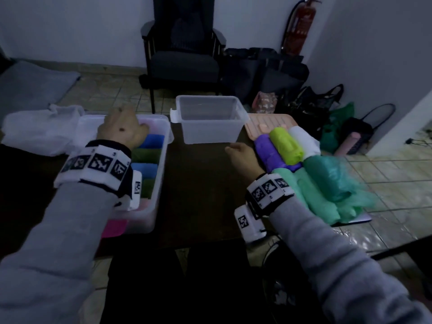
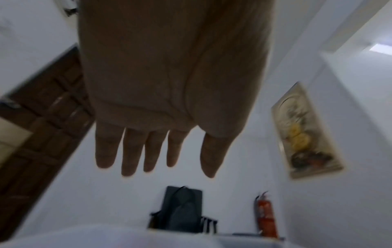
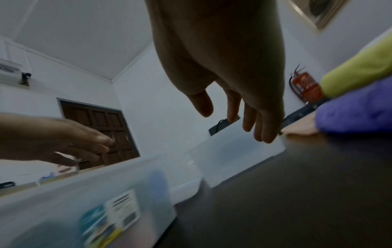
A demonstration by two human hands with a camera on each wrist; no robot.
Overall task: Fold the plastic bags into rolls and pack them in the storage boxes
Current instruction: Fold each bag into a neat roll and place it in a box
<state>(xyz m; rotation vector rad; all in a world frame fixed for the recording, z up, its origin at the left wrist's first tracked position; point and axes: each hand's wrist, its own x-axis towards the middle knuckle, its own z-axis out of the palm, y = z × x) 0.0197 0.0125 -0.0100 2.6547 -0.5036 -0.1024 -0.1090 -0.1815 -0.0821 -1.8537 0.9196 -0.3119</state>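
A clear storage box on the left of the dark table holds several rolled bags in blue, green and pink. My left hand hovers over its far end, fingers straight and holding nothing. A second clear box stands empty at the table's far middle. On the right lie rolled bags: purple, lime, white and several green ones. My right hand hangs just left of the purple roll, fingers relaxed, holding nothing.
A pile of clear loose bags lies left of the filled box. A pink lid sits under the rolls at the far right. Beyond the table stand a dark chair, black bags and a red fire extinguisher.
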